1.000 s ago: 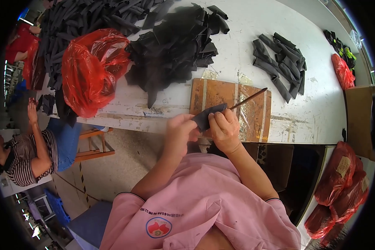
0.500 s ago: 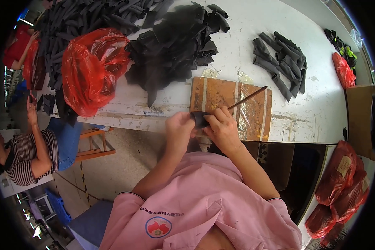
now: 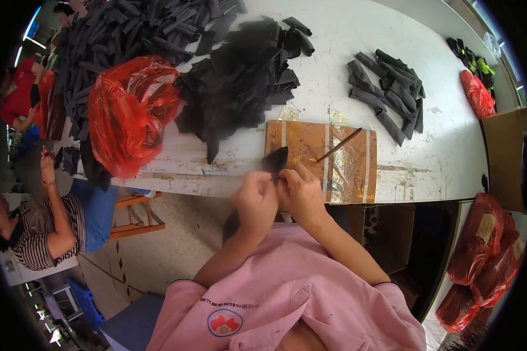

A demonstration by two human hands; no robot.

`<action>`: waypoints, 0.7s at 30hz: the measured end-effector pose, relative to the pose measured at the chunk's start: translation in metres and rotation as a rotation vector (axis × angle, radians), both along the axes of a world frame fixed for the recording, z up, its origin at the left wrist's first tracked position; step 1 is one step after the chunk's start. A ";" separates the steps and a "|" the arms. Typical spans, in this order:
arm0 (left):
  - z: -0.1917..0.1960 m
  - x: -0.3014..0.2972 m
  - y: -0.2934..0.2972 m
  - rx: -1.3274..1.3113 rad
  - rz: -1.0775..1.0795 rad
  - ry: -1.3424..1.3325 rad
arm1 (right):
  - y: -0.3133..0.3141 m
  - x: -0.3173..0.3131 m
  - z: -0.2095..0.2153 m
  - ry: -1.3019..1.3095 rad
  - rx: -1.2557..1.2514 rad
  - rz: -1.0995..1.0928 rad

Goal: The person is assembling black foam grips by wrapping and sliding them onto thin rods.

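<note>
Above the table's near edge, a small black sheet piece (image 3: 277, 158) is held between my two hands, its upper part pointing up and away from me. My left hand (image 3: 256, 199) is closed, pinching the piece's lower left side. My right hand (image 3: 300, 188) pinches it from the right, fingertips close to the left ones. A thin dark brown stick (image 3: 341, 144) slants up and right from my right hand and seems tucked in it; its lower end is hidden. Just beyond my hands lies a brown board (image 3: 306, 137) with strips of tape across it.
A heap of flat black pieces (image 3: 234, 88) lies on the white table (image 3: 328, 58), beside a red plastic bag (image 3: 132, 117). Rolled dark tubes (image 3: 392, 88) lie at the right, more at the far left. Red bags (image 3: 474, 240) stand at right. A person in stripes (image 3: 47, 225) sits left.
My hands have drawn closer together and nearer to me. The black piece, earlier curled between them, now stands up with a pointed top. The stick has shifted left over the board.
</note>
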State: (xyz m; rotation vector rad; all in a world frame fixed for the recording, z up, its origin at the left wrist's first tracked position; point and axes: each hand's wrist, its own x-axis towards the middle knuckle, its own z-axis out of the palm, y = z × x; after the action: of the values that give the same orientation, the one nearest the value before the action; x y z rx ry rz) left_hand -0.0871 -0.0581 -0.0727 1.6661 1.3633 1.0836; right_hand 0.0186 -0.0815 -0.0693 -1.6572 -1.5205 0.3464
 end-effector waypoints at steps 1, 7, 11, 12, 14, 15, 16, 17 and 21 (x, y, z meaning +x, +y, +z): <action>-0.002 0.000 0.001 -0.102 0.013 -0.143 | 0.001 0.000 -0.002 -0.003 0.007 0.004; 0.020 -0.019 0.017 -0.822 -0.173 -0.956 | 0.000 0.009 0.000 1.035 -0.319 0.080; 0.017 -0.025 0.019 -0.872 -0.300 -0.807 | -0.008 0.011 0.010 1.797 -0.608 0.064; 0.016 -0.021 0.019 -0.719 -0.238 -0.682 | -0.008 0.007 0.007 1.849 -0.605 0.077; 0.014 -0.013 0.017 -0.563 -0.174 -0.558 | -0.006 0.006 0.013 1.853 -0.566 0.108; 0.013 -0.007 0.015 -0.389 -0.121 -0.358 | -0.005 0.008 0.015 1.859 -0.526 0.130; 0.012 -0.004 0.015 -0.215 -0.067 -0.159 | -0.005 0.008 0.014 1.855 -0.525 0.131; 0.016 -0.003 0.014 -0.214 -0.068 -0.162 | -0.005 0.007 0.012 1.727 -0.488 0.192; 0.014 -0.003 0.013 -0.163 -0.063 -0.240 | -0.004 0.011 0.014 1.452 -0.461 0.149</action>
State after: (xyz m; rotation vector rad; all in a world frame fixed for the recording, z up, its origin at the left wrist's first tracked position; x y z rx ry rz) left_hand -0.0898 -0.0454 -0.0583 1.4033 1.2029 1.0682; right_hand 0.0297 -0.0856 -0.0555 -1.0218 -0.4188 1.6284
